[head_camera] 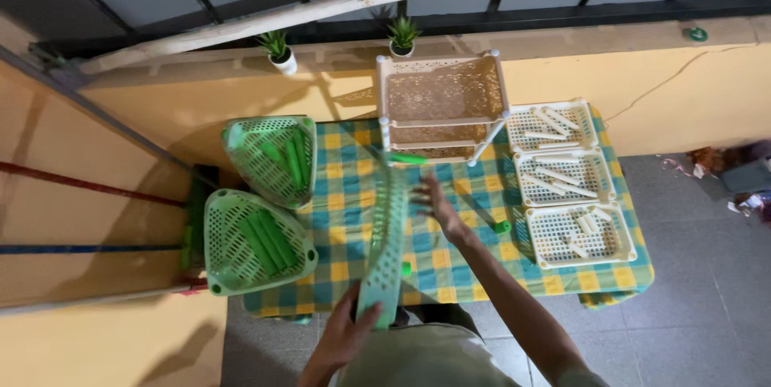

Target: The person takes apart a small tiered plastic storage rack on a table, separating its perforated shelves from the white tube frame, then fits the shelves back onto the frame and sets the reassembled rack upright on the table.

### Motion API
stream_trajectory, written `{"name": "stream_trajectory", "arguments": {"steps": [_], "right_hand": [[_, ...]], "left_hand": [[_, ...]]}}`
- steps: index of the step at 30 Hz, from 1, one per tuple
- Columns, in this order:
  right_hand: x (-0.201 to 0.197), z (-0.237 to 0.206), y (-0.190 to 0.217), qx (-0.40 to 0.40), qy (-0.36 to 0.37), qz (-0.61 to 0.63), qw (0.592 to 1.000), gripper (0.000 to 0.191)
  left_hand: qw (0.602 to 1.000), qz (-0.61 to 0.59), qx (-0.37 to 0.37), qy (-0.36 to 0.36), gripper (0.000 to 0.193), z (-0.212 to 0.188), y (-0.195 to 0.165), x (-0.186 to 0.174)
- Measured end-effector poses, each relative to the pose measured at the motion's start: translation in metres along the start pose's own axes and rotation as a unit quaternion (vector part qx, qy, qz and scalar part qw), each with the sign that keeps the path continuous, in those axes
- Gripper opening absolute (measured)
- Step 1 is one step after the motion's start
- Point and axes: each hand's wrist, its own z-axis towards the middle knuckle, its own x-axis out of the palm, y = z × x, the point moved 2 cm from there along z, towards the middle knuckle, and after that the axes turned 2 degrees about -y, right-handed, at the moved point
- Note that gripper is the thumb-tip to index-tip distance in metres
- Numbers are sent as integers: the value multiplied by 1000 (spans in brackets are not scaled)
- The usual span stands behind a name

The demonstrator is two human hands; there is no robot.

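My left hand (344,335) grips the near edge of a green perforated plastic shelf tray (385,238), held on edge over the checked table (466,270). My right hand (436,204) is spread open against the tray's right side, near its far end. A green tube (405,159) sticks out at the tray's far end. Just behind it stands an assembled beige plastic rack (442,106) with two tiers.
Two green corner trays (269,154) (253,244) holding green tubes lie at the table's left. Three white trays (574,234) with white tubes line the right side. A small green cap (502,227) lies on the cloth. Two potted plants (279,51) stand on the ledge behind.
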Motion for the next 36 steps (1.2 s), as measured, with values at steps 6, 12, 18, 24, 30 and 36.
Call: {"name": "stream_trajectory", "arguments": {"steps": [6, 12, 18, 24, 30, 36], "right_hand": [[14, 49, 50, 55, -179, 128, 974, 88], [37, 39, 95, 24, -277, 176, 944, 60], [68, 16, 110, -79, -291, 209, 930, 46], [101, -2, 117, -144, -253, 98, 952, 45], [136, -21, 113, -203, -185, -76, 959, 47], [135, -26, 109, -181, -161, -102, 965, 46]], "left_hand": [[991, 87, -6, 103, 61, -12, 17, -35], [979, 172, 40, 103, 54, 25, 45, -47], [955, 242, -2, 170, 45, 68, 35, -39], [967, 172, 134, 134, 62, 103, -19, -10], [993, 69, 86, -49, 55, 163, -54, -16], [991, -58, 103, -68, 52, 185, -42, -17]]}}
